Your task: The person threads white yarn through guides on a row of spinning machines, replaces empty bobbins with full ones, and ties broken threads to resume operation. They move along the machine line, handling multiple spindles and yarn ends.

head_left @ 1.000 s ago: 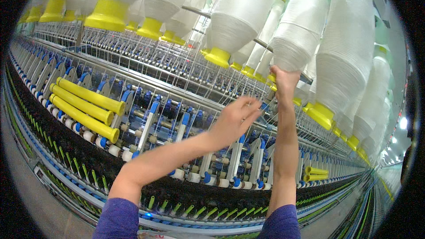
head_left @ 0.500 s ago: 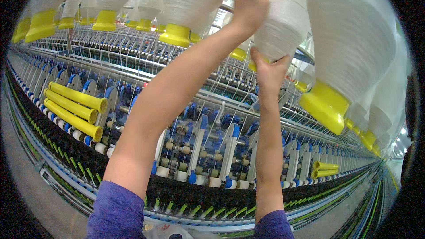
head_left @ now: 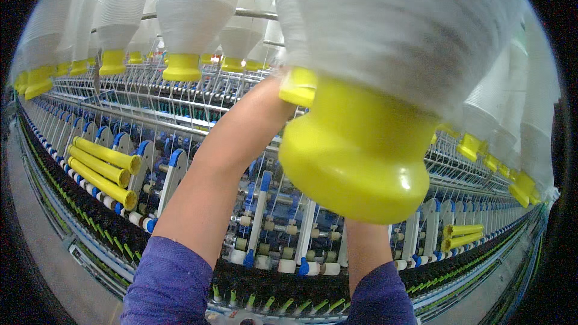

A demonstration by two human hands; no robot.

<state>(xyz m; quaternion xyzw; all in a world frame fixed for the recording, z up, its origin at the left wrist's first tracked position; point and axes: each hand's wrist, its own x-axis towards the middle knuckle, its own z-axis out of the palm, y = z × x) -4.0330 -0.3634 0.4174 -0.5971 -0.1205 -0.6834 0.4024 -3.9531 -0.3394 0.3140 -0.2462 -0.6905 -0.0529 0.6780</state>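
Your hands hidden behind yellow collars (head_left: pixel 355 171); can't tell grip. White bobbin (head_left: pixel 397 30) crowds front; open gap between forearms (head_left: pixel 226 150) below.

The person wears a top in deep violet-blue, seen only at its two sleeves. The left sleeve (head_left: pixel 168 283) shows more of its cloth, which looks soft and matte, gathered in fine creases and darker in the folds; its opening forms a plain, gently curved edge around the arm. The right sleeve (head_left: pixel 382 298) matches it in colour, looks darker in the shade, and ends in a slanting edge. Below the sleeves, the left forearm (head_left: pixel 226 144) and right forearm (head_left: pixel 367 250) are bare. The fingers are hidden.
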